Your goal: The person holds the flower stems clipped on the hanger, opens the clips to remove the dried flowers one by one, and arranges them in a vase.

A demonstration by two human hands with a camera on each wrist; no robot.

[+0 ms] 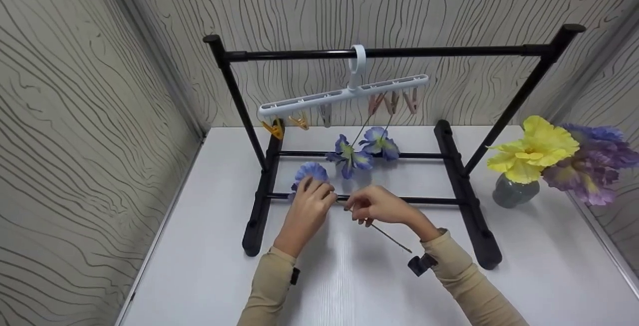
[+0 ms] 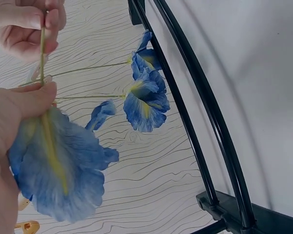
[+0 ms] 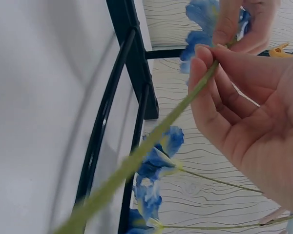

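Note:
My left hand [image 1: 310,203] pinches the stem of a blue artificial iris [image 2: 63,168] right by its bloom. Farther down the same green stem [image 3: 151,139], my right hand [image 1: 377,205] grips it between thumb and fingertips. The stem's free end points toward the front right, past my right wrist. Both hands are close together over the rack's lower front bar. Behind them, two more blue irises [image 1: 352,156] hang head down, their stems running up to pink clothespins [image 1: 392,102] on a pale blue hanger [image 1: 344,95].
The hanger hangs tilted from the top bar [image 1: 449,51] of a black rack, its left end lower. Yellow-orange clothespins [image 1: 272,129] and a grey clothespin [image 1: 325,115] dangle from its left half. At right stands a grey vase [image 1: 515,192] with yellow and purple flowers [image 1: 534,149].

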